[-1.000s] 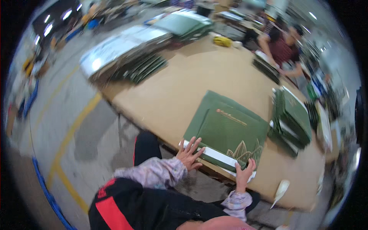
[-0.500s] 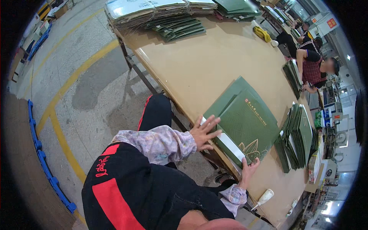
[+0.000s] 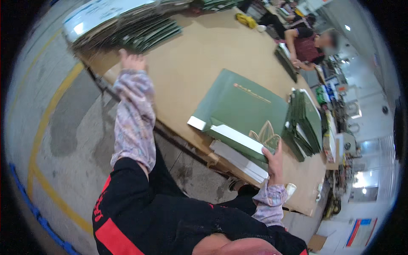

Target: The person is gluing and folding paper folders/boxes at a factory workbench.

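Note:
A green paper folder [image 3: 250,102] with gold print and a gold leaf-like outline lies on the table. Its near edge has a white strip [image 3: 238,138]. My right hand [image 3: 275,163] grips the near right corner, thumb over the strip. Another green folder [image 3: 208,108] shows under its left side, and pale card edges [image 3: 240,161] jut out beneath along the table edge. My left hand [image 3: 133,63] is stretched far to the left, thumb apart and nothing visible in it, close by a pile of green folders [image 3: 155,34]. Its fingertips are slightly blurred.
A tied stack of board with a white top sheet [image 3: 106,17] sits at the far left corner. Several green folders [image 3: 302,123] stand on the right. A white bottle [image 3: 290,190] lies by my right wrist. Across the tan table [image 3: 191,55], another person [image 3: 306,46] handles folders.
My left hand has left the folder's near edge and swung far left to the pile. The right hand stays at the folder's corner. The view has shifted, and the pale card edges now show.

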Available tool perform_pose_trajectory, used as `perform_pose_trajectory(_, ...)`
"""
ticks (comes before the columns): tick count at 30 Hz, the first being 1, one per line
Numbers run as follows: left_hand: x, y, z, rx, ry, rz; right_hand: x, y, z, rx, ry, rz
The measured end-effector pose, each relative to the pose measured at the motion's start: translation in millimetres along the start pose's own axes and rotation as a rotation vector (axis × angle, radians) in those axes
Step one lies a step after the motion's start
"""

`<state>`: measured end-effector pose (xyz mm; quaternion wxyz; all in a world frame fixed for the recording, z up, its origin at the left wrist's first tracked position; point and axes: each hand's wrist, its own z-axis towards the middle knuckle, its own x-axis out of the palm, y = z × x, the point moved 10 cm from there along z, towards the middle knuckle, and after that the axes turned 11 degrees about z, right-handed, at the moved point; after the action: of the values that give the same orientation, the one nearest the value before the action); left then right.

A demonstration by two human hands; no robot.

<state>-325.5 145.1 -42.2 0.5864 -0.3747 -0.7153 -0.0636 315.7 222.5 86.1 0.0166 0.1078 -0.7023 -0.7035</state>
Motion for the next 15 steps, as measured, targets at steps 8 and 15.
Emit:
perform_pose_trajectory(8, -69.8, 6.4, -94.3, -0.070, 0.162, -0.020, 2.0, -33.9, 11.8, -0.030, 0.075, 0.048)
perform_pose_trajectory(15, -38.2, 6.7, -142.8, -0.029, 0.141, -0.118, 4.5, -9.3, 5.8, -0.107, 0.023, -0.185)
